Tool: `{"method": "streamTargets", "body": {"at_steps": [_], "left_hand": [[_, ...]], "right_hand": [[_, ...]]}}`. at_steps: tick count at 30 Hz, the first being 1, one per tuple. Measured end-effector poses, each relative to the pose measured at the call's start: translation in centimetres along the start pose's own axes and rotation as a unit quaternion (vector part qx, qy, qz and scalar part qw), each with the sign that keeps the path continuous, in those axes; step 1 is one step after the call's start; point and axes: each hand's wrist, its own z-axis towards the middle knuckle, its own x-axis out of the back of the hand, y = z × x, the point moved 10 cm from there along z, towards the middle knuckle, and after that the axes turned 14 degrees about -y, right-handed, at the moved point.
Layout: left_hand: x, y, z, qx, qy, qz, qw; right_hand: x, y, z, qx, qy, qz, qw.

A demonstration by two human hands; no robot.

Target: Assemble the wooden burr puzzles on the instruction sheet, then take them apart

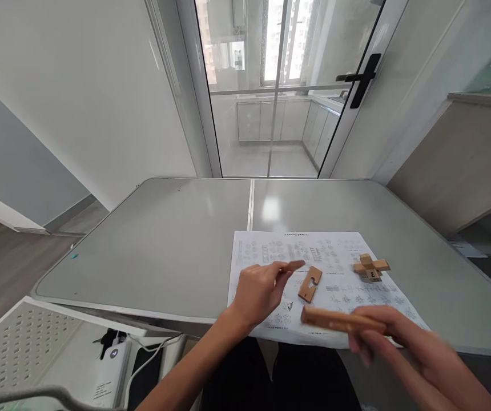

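My left hand [259,291] hovers over the near left part of a printed instruction sheet [339,285], fingers pinched on a thin wooden piece [293,266]. My right hand [393,342], blurred by motion, grips a long wooden bar [335,319] above the sheet's near edge. A notched flat wooden piece [310,283] lies on the sheet between the hands. A small assembled wooden cross [370,266] sits on the sheet's right side, beyond my right hand.
The sheet lies on a grey folding table [164,245] with a seam down its middle. A white perforated rack [18,342] and a power strip with cables [111,371] sit low at the left. Glass doors [280,85] stand behind the table.
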Motion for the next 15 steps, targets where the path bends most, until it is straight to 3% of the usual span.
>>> {"method": "streamTargets", "body": {"at_steps": [4,6,10,15], "left_hand": [[-1.1,-2.6,0.1,0.103,-0.077,-0.073,0.989],[-2.0,-3.2,0.0,0.129,-0.116,-0.071,0.982],[-3.5,-3.4,0.3,0.140,-0.183,-0.050,0.972],[-4.5,-3.2,0.9,0.150,-0.253,0.008,0.956]], "right_hand": [[2.2,3.5,1.3,-0.042,0.053,0.015,0.998],[2.2,5.9,1.9,-0.078,0.038,0.027,0.996],[1.4,9.7,2.8,-0.135,-0.003,0.063,0.989],[0.7,12.4,4.8,-0.169,-0.048,0.021,0.984]]}}
